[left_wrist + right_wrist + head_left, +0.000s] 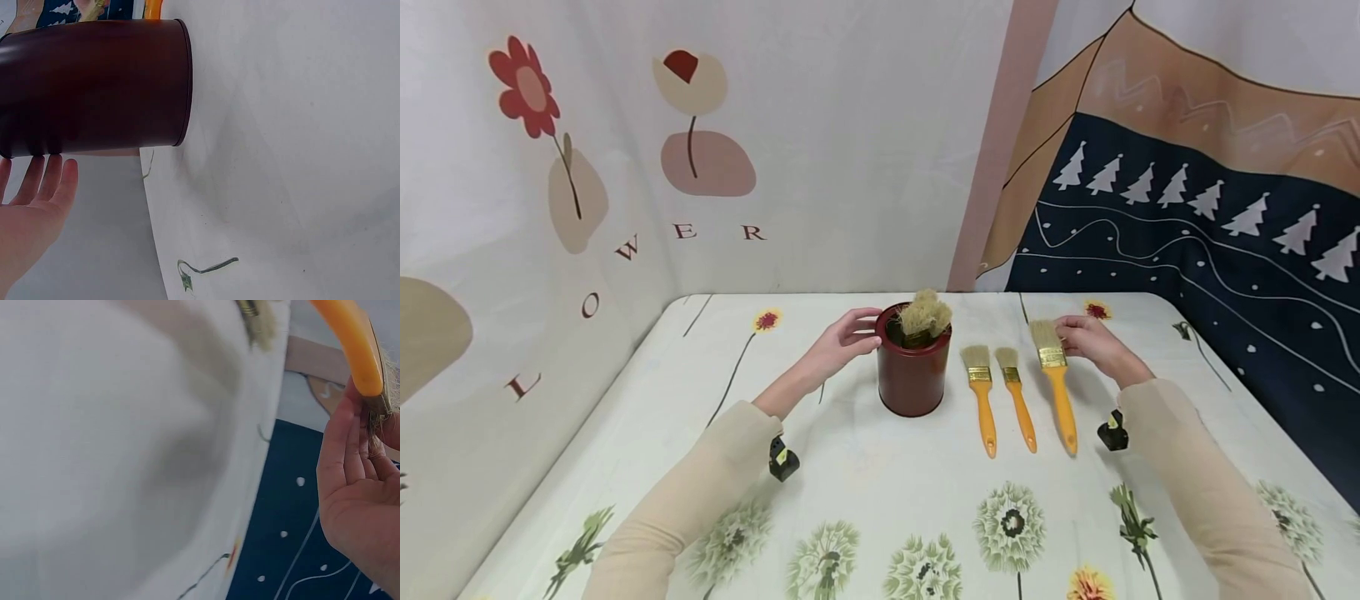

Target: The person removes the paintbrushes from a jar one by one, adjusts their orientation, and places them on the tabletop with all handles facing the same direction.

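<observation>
A dark red can [912, 379] stands upright on the table, with pale bristle tufts [927, 315] rising above its rim. My left hand [838, 343] touches the can's left side near the top, its fingers fairly straight; their tips meet the wall in the left wrist view. To the right, my right hand [1093, 343] pinches the largest paintbrush [1058, 392] around its bristles. Its orange handle [356, 347] points back toward my body. Two smaller paintbrushes, a medium one [981, 396] and a narrow one [1017, 396], lie between the can and that hand.
A white cloth with printed flowers covers the table [865, 500]. Behind it hangs a pale printed curtain [850, 167], and a dark blue panel with white trees [1187, 208] hangs at the right. Black wrist devices [783, 460] sit under both sleeves.
</observation>
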